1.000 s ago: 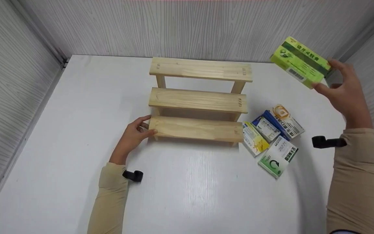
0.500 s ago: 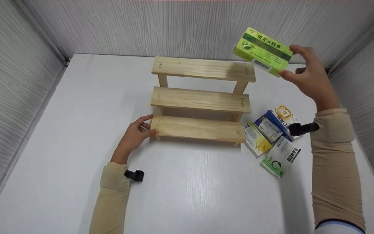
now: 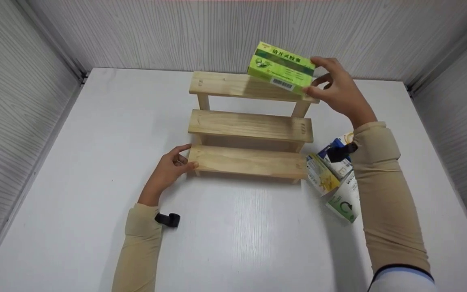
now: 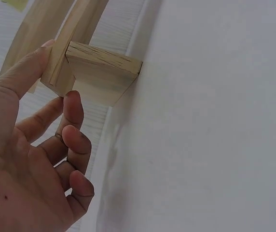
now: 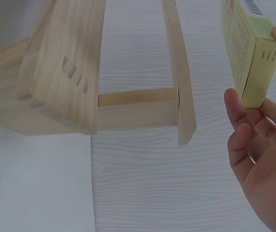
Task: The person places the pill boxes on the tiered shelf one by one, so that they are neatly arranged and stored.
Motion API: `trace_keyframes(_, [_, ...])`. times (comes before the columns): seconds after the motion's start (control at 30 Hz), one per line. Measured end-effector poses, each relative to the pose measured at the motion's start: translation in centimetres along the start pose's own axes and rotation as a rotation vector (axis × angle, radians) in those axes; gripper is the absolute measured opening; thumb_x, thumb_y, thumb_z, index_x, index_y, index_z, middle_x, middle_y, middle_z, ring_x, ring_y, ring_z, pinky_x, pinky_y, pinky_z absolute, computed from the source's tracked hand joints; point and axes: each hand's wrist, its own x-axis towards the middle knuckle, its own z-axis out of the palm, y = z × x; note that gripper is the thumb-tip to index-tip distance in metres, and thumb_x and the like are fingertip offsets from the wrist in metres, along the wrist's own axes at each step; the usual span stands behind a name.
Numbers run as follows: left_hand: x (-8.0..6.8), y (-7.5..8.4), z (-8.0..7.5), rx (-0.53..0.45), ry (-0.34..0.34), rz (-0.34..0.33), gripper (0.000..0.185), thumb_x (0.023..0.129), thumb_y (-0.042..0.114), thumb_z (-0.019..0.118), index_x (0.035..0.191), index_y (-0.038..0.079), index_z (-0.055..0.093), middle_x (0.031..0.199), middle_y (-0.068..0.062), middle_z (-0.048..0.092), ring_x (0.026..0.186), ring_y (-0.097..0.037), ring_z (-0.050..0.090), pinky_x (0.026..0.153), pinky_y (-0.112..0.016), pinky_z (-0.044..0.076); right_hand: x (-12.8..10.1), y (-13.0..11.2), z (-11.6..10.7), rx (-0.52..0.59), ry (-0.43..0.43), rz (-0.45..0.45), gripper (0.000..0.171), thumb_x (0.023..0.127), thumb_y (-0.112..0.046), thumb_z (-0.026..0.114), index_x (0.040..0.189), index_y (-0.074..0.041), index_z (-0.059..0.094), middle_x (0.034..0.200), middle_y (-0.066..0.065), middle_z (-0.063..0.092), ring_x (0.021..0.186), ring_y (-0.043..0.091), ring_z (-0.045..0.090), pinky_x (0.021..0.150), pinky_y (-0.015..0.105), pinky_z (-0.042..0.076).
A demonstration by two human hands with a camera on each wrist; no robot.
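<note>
A three-tier wooden step rack (image 3: 249, 160) stands on the white table. Its lowest board's left end is pinched by my left hand (image 3: 164, 172), thumb on the front edge and a finger behind. In the left wrist view the other fingers of that hand (image 4: 46, 154) curl below the board end (image 4: 56, 72). My right hand (image 3: 341, 93) grips a green medicine box (image 3: 284, 67) by its right end, thumb at the lower corner. The box is tilted and overlaps the top board in the head view. From the right wrist, the medicine box (image 5: 258, 63) shows beside the rack's upper boards.
Right of the rack lie several medicine boxes: a yellow-and-white one (image 3: 322, 176), a green-and-white one (image 3: 343, 202) and blue ones (image 3: 326, 151). My right sleeve (image 3: 387, 194) partly covers them. A grey wood-grain wall (image 3: 156, 36) rises behind the table, with side walls left and right.
My right hand has carried the green medicine box leftward from the far right to the top board, lower now than half a second ago. My left hand stays on the rack.
</note>
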Motion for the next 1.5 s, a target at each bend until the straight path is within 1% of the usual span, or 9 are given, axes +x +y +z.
trace_keyframes(0.4, [-0.1, -0.1, 0.1, -0.011, 0.010, 0.006, 0.064, 0.083, 0.031, 0.069, 0.138, 0.016, 0.042, 0.092, -0.006, 0.052, 0.073, -0.013, 0.045, 0.061, -0.022, 0.040, 1.9, -1.6, 2.9, 0.041, -0.087, 0.000, 0.068, 0.083, -0.029, 0.066, 0.142, -0.025, 0.033, 0.140, -0.002, 0.033, 0.115, 0.017, 0.047, 0.090, 0.035, 0.041])
trace_keyframes(0.63, [-1.8, 2.8, -0.2, -0.002, -0.009, -0.015, 0.061, 0.086, 0.019, 0.065, 0.140, 0.008, 0.039, 0.092, -0.008, 0.052, 0.073, -0.013, 0.044, 0.062, -0.021, 0.040, 2.6, -2.0, 4.1, 0.064, -0.136, 0.005, 0.071, 0.083, -0.033, 0.066, 0.144, -0.022, 0.031, 0.142, -0.003, 0.031, 0.115, 0.016, 0.047, 0.093, 0.036, 0.043])
trace_keyframes(0.7, [-1.6, 2.5, -0.2, 0.000, -0.007, -0.013, 0.061, 0.086, 0.020, 0.066, 0.140, 0.008, 0.039, 0.092, -0.009, 0.052, 0.073, -0.013, 0.045, 0.062, -0.021, 0.040, 2.7, -2.1, 4.4, 0.058, -0.149, 0.005, 0.072, 0.083, -0.034, 0.066, 0.144, -0.023, 0.030, 0.143, -0.005, 0.030, 0.114, 0.016, 0.047, 0.093, 0.036, 0.043])
trace_keyframes(0.9, [-0.3, -0.1, 0.0, -0.006, 0.002, -0.019, 0.065, 0.083, 0.029, 0.069, 0.140, 0.015, 0.040, 0.093, -0.007, 0.053, 0.072, -0.013, 0.046, 0.061, -0.022, 0.041, 3.3, -2.9, 5.7, 0.030, -0.173, -0.003, 0.073, 0.083, -0.040, 0.065, 0.144, -0.029, 0.028, 0.144, -0.008, 0.030, 0.108, 0.013, 0.048, 0.091, 0.033, 0.043])
trace_keyframes(1.1, [-0.5, -0.2, 0.0, -0.008, 0.017, 0.003, 0.066, 0.082, 0.035, 0.069, 0.139, 0.018, 0.041, 0.093, -0.008, 0.054, 0.071, -0.013, 0.047, 0.061, -0.023, 0.042, 3.9, -3.6, 7.1, 0.030, -0.183, -0.006, 0.073, 0.083, -0.040, 0.064, 0.145, -0.031, 0.026, 0.144, -0.011, 0.029, 0.087, 0.014, 0.048, 0.077, 0.028, 0.042])
trace_keyframes(1.2, [-0.8, -0.1, 0.1, -0.023, 0.011, 0.006, 0.067, 0.081, 0.037, 0.069, 0.139, 0.020, 0.040, 0.093, -0.008, 0.055, 0.069, -0.013, 0.046, 0.060, -0.023, 0.041, 4.1, -3.7, 7.6, 0.019, -0.190, 0.006, 0.074, 0.083, -0.040, 0.064, 0.145, -0.031, 0.025, 0.145, -0.011, 0.027, 0.085, 0.014, 0.047, 0.079, 0.028, 0.041])
trace_keyframes(1.27, [-0.9, 0.0, 0.1, -0.034, 0.005, 0.004, 0.068, 0.081, 0.038, 0.069, 0.139, 0.021, 0.040, 0.092, -0.007, 0.055, 0.067, -0.013, 0.045, 0.059, -0.023, 0.041, 4.2, -3.8, 7.8, -0.004, -0.188, 0.015, 0.075, 0.083, -0.040, 0.065, 0.146, -0.030, 0.025, 0.146, -0.010, 0.027, 0.091, 0.014, 0.048, 0.085, 0.030, 0.040])
trace_keyframes(1.37, [-0.9, 0.0, 0.1, -0.037, 0.001, 0.002, 0.068, 0.081, 0.038, 0.069, 0.140, 0.021, 0.039, 0.091, -0.007, 0.054, 0.066, -0.013, 0.044, 0.059, -0.023, 0.040, 4.4, -4.1, 8.0, -0.063, -0.181, 0.034, 0.076, 0.082, -0.042, 0.065, 0.146, -0.029, 0.025, 0.147, -0.009, 0.028, 0.111, 0.014, 0.047, 0.099, 0.034, 0.035])
trace_keyframes(1.5, [-0.8, -0.1, 0.2, -0.035, 0.005, -0.006, 0.068, 0.081, 0.038, 0.069, 0.140, 0.023, 0.040, 0.091, -0.007, 0.053, 0.068, -0.013, 0.045, 0.059, -0.023, 0.040, 4.4, -4.5, 8.1, -0.143, -0.178, 0.055, 0.077, 0.081, -0.047, 0.064, 0.146, -0.030, 0.026, 0.148, -0.010, 0.029, 0.135, 0.014, 0.031, 0.110, 0.040, 0.026])
